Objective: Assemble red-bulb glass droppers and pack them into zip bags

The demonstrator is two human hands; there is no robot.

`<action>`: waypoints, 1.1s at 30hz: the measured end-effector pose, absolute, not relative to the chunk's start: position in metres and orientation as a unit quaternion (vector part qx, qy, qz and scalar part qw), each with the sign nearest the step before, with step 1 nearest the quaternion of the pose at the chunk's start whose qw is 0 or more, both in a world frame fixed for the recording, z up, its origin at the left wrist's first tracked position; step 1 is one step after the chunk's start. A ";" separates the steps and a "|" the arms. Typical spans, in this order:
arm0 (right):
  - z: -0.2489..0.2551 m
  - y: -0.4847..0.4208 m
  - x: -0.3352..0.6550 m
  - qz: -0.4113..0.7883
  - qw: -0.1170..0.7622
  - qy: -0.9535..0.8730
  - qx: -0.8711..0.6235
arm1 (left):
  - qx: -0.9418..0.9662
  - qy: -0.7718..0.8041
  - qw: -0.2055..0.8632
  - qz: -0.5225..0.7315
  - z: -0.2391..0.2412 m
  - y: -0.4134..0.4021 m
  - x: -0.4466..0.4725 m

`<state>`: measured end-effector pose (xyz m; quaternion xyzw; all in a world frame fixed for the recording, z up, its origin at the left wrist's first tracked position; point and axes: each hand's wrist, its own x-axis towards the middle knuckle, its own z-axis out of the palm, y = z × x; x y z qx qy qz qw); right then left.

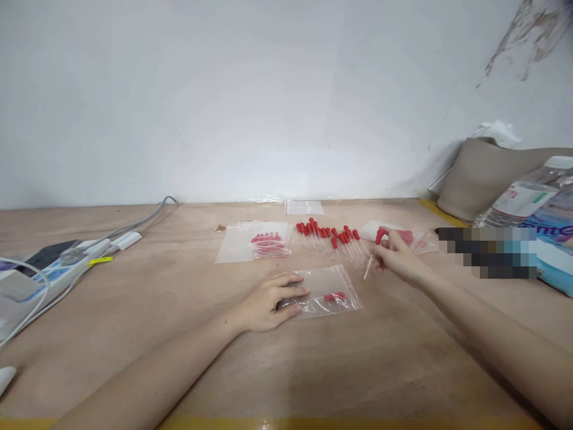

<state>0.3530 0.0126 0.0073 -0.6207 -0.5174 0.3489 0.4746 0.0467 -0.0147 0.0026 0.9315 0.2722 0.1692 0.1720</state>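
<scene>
My left hand (274, 301) lies with its fingers spread on the left end of a clear zip bag (320, 278). Inside that bag, red rubber bulbs (334, 296) show near the right end. My right hand (396, 260) pinches a dropper (379, 236) with a red bulb, its clear tube slanting down to the left above the table. Left of this hand several loose droppers (313, 232) lie in a row, bulbs toward the wall. Behind the right hand rests another bag with red bulbs (405, 236), partly hidden by the fingers.
A stack of filled bags (271, 245) lies on white sheets at left centre. One flat bag (304, 207) is by the wall. A power strip (58, 272) with cables stands at far left. A water bottle (519, 197) and a blue packet (557, 263) are at right.
</scene>
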 end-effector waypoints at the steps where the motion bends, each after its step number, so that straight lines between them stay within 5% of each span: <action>1: 0.003 0.004 0.347 0.372 0.507 -0.497 -0.599 | 0.932 0.273 0.171 0.168 0.003 -0.015 0.047; 5: -0.011 -0.014 0.325 0.418 0.606 -0.420 -0.531 | 0.932 0.269 0.167 0.173 0.002 -0.014 0.047; 14: -0.017 -0.020 0.317 0.445 0.637 -0.403 -0.483 | 0.931 0.276 0.166 0.173 0.002 -0.014 0.048; 24: -0.014 -0.030 0.324 0.490 0.398 -0.611 -0.478 | 0.930 0.271 0.166 0.183 0.004 -0.015 0.049; 33: -0.013 -0.027 0.316 0.500 0.328 -0.668 -0.443 | 0.932 0.271 0.165 0.178 0.004 -0.015 0.050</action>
